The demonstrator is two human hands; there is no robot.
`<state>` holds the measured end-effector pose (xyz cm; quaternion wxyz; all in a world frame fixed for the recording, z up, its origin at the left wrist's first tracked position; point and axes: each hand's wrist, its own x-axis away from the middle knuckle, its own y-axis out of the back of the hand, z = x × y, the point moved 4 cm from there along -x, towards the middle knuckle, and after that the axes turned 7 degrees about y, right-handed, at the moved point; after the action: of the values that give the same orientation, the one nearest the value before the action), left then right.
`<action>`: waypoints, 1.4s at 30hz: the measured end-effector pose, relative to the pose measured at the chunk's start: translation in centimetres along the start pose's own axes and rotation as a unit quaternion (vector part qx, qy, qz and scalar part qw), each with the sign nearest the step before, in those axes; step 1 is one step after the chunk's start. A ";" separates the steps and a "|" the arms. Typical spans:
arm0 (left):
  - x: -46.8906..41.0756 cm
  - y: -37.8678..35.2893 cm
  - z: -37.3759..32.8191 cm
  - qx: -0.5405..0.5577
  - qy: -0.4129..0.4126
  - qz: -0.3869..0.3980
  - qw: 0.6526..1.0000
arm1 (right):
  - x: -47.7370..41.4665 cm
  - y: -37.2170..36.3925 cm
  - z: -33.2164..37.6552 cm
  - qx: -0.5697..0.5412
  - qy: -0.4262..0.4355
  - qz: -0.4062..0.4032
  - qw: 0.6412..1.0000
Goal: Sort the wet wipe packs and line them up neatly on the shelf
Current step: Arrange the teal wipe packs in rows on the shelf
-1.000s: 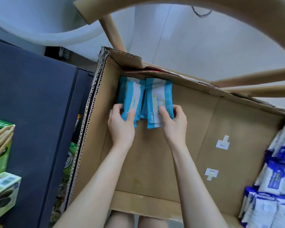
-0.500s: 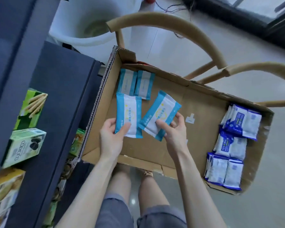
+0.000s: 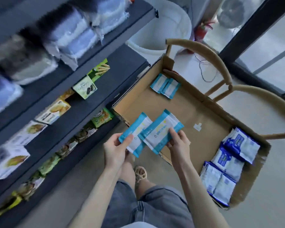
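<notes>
My left hand (image 3: 117, 148) pinched the left pack (image 3: 136, 130) by its lower end, thumb on top. My right hand (image 3: 178, 142) gripped the right pack (image 3: 161, 132), which overlapped the first, both above the near-left corner of the cardboard box (image 3: 184, 111). Two teal packs (image 3: 165, 87) lay side by side in its far-left corner, and dark blue packs (image 3: 229, 162) filled its right end. The shelf (image 3: 82, 109) beside me carried what looked like snack boxes, blurred.

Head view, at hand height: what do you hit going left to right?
shelf → left hand → left-held light-blue pack → right-held light-blue pack → right hand → dark-blue packs at the right end of the cardboard box
</notes>
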<state>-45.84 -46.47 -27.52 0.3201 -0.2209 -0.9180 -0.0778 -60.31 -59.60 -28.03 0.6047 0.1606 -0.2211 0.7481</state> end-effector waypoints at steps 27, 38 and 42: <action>13.7 42.6 -20.4 -0.041 -0.305 -0.317 0.897 | 26.9 -35.9 3.9 0.047 0.166 0.413 0.894; 10.7 53.3 -30.8 -0.171 -0.317 -0.313 0.879 | 31.2 -48.4 3.8 0.097 0.274 0.428 0.856; 8.2 55.0 -33.8 -0.260 -0.308 -0.310 0.861 | 31.1 -52.6 3.9 0.110 0.288 0.456 0.835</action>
<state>-7.87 -4.18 4.12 -0.0889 -0.0125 -0.9372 -0.3370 -15.81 -26.73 -1.71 0.2094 -0.1156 -0.0019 0.9710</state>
